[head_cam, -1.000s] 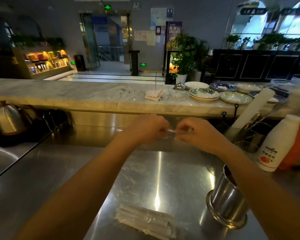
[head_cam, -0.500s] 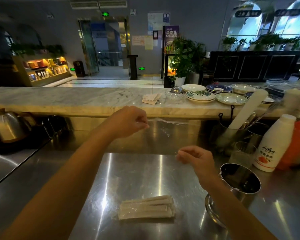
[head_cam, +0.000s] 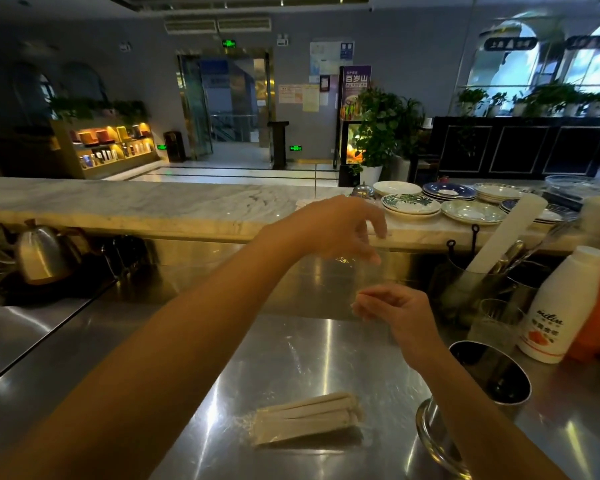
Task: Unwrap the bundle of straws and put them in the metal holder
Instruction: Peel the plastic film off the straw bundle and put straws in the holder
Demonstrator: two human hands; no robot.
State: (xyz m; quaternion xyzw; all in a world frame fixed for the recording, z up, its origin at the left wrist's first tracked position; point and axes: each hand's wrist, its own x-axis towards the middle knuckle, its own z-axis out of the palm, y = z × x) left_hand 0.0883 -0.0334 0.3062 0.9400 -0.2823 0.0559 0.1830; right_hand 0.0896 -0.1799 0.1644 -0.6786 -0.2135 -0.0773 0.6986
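The bundle of straws (head_cam: 305,419) lies flat on the tabletop (head_cam: 153,393) below and nearer to you than both of your hands, its long axis running left to right with the right end tipped slightly away from you. The metal holder (head_cam: 478,403) stands upright just to its right, mouth open and tilted a little in this wide view. Your right hand (head_cam: 397,311) is the nearer one: it hovers above the straws' right end, fingers (head_cam: 361,303) curled and pressed together as if pinching something thin, though you cannot tell what, if anything, is between them. Your left hand (head_cam: 340,230) is raised higher and farther out, forearm stretched diagonally across the view, fingers loosely spread and pointing right, holding nothing clearly visible. A faint glint between the two hands may be clear film, but it is too hazy to say. To reach the bundle, either hand must drop down and come back toward you.
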